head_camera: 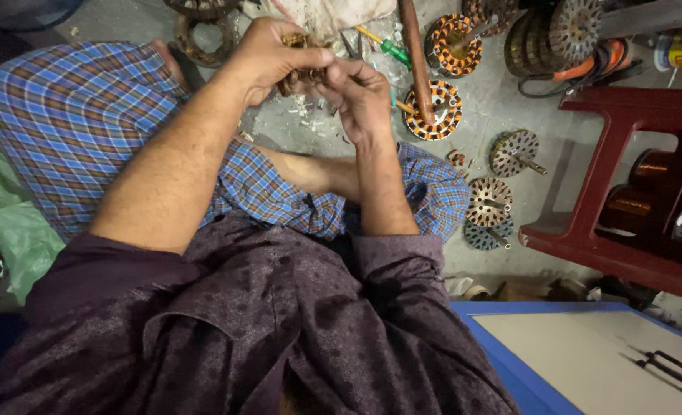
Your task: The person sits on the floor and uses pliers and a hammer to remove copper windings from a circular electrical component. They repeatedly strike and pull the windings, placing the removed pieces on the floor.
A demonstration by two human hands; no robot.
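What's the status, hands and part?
Left hand and right hand both gripping small copper-wound part. Held above floor. Nothing blocking.

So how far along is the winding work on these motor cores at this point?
Two wound cores with copper-and-black coils lie on the floor and look finished. Both hands, left hand and right hand, hold a small brownish coil piece; what it is exactly I cannot tell. Several bare slotted discs lie unwound near the red stool, so much seems left.
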